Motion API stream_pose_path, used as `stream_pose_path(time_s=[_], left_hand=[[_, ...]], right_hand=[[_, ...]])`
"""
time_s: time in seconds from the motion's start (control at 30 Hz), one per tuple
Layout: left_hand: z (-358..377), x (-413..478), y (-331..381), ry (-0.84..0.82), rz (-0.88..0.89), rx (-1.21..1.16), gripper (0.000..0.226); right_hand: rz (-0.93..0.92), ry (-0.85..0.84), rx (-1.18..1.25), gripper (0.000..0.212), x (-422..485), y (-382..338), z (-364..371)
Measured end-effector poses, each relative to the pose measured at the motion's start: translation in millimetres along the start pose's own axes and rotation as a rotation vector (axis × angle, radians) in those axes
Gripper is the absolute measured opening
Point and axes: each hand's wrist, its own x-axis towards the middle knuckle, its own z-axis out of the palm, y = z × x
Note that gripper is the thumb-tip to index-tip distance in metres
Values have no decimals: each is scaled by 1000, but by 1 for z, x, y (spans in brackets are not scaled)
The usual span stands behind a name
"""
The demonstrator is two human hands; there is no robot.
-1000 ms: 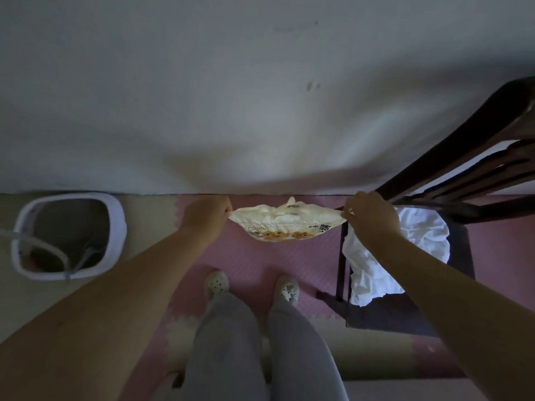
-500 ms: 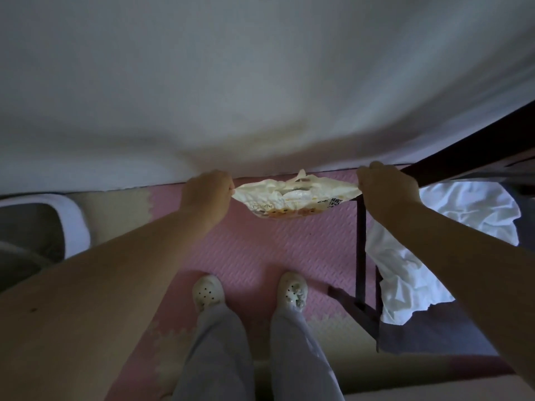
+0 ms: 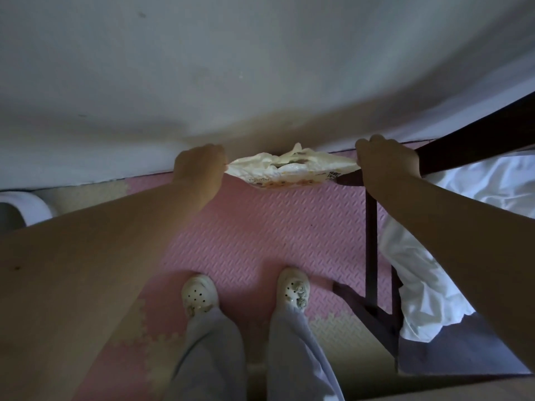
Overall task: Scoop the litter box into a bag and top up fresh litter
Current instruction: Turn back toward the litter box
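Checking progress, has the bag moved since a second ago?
No. The bag still hangs between left hand and right hand, its right end at the chair.

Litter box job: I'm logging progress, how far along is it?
Done: nothing shows as finished. In hand: the left hand and right hand grip the crumpled cream printed plastic bag, stretched between them. Left, seemingly: scooping and topping up; the white-rimmed litter box sits at far left.
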Motion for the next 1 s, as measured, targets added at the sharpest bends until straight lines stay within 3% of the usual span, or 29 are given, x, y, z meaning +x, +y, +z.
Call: stream_pose_path(time_s=[0.27, 0.6, 0.77, 0.9, 1.0], left_hand=[[19, 11, -11, 60, -87, -78, 14], [-21, -10, 5, 9, 60, -58, 13], [-116, -48, 16, 151, 147, -169, 20], [-235, -106, 14, 442, 192, -242, 17], [-337, -166, 2, 646, 114, -258, 17]], right_hand=[[25, 81, 58, 33, 23, -8, 18], [15, 191, 186, 21, 12, -15, 2], [-181, 324, 370, 19, -39, -37, -81], [-441, 434, 410, 17, -113, -65, -184], [-616, 578, 472, 17, -183, -84, -280]])
